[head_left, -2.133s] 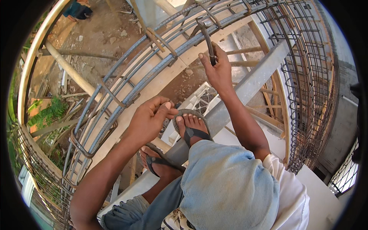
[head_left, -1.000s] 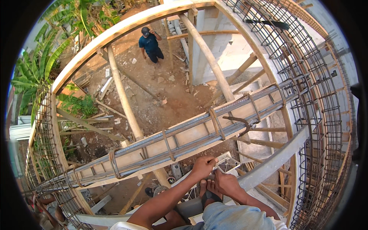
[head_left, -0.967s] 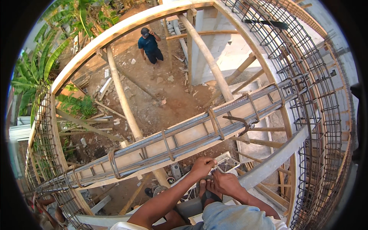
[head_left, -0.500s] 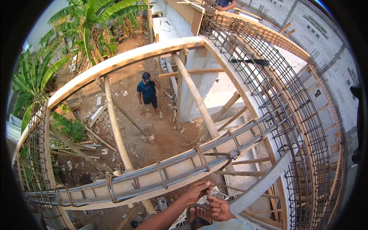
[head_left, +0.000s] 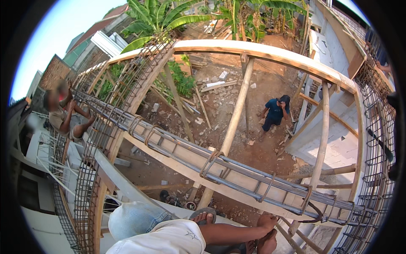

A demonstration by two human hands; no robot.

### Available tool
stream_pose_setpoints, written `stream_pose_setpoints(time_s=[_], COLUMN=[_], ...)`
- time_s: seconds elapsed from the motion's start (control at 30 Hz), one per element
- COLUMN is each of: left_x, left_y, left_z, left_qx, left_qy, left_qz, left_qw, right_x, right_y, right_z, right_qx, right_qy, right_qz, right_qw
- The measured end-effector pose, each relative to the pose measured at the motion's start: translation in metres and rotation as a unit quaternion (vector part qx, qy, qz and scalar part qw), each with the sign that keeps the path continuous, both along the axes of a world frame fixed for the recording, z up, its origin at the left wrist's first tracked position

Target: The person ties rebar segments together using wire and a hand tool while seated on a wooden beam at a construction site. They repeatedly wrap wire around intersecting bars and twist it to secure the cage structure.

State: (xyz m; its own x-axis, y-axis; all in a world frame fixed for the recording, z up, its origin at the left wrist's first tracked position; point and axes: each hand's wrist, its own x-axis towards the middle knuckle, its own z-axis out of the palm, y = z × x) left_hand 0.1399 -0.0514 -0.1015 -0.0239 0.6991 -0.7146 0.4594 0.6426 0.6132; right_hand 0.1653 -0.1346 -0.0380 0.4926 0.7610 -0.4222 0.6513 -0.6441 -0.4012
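Note:
My left hand (head_left: pixel 267 222) is closed in a pinch just in front of the formwork beam, its forearm crossing from the lower middle. Right below it, my right hand (head_left: pixel 267 244) is curled shut. What they hold, if anything, is too small to make out. Beyond them a long rebar cage (head_left: pixel 237 174) with bent stirrups lies along the wooden formwork (head_left: pixel 182 160). A dark curved strip (head_left: pixel 315 213) loops over the cage to the right of my hands. My sandalled foot (head_left: pixel 204 218) rests at the lower middle.
At the left a co-worker (head_left: pixel 63 114) sits by a vertical-looking rebar mesh (head_left: pixel 95 156). Another person (head_left: pixel 275 111) stands on the ground below. Wooden poles (head_left: pixel 239 108) prop the curved timber form (head_left: pixel 253 50). More rebar (head_left: pixel 376 169) runs along the right side.
My view has swung left, so the scene shifted right and the left co-worker came into view. My hands stay close together, now lower right in view. The person below still holds a hand to the head.

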Motion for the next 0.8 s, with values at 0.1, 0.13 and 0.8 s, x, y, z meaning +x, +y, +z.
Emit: stream_pose_setpoints(time_s=[0.1, 0.13, 0.8], left_x=[0.009, 0.010, 0.003], left_y=[0.002, 0.002, 0.017], left_z=[-0.009, -0.011, -0.012], left_qx=[-0.066, -0.096, -0.056], left_qy=[0.034, -0.002, -0.058], left_qz=[0.003, 0.047, -0.015], left_qw=[0.997, 0.994, 0.997], right_x=[0.005, 0.006, 0.018], right_y=[-0.005, -0.007, -0.002], right_z=[-0.010, -0.014, 0.015], right_qx=[-0.094, -0.126, 0.130], right_qy=[0.046, 0.053, -0.135], right_qz=[0.017, 0.012, 0.104], right_qw=[0.994, 0.991, 0.977])
